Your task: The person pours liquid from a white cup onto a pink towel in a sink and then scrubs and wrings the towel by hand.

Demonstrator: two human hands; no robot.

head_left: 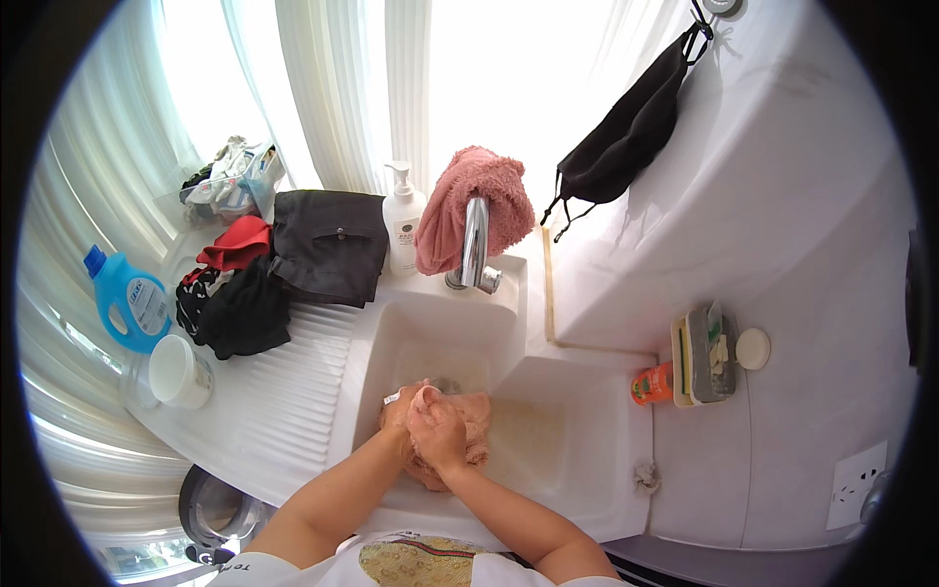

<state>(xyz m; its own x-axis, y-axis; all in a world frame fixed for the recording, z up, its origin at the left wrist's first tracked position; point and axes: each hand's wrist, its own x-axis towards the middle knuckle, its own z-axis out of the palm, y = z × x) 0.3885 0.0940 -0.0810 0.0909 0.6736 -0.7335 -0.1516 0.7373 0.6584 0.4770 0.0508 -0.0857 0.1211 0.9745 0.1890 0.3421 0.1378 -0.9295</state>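
Pink cloth (476, 421) lay bunched in sink (435, 328). Right hand (439, 428) was clenched on it; left hand (395, 411) was close against cloth, fingers hidden — could not tell its grip. Step looked like rubbing or squeezing; next move seemed to need firm hold. Farther out — white pump bottle (402, 227), blue bottle (132, 301) bore printed labels.

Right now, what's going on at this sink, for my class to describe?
A person's right hand grips a bunched pink cloth in the white sink; the left hand is against it, fingers mostly hidden. A darker pink cloth drapes over the faucet. Dark clothes lie on the ribbed board to the left.
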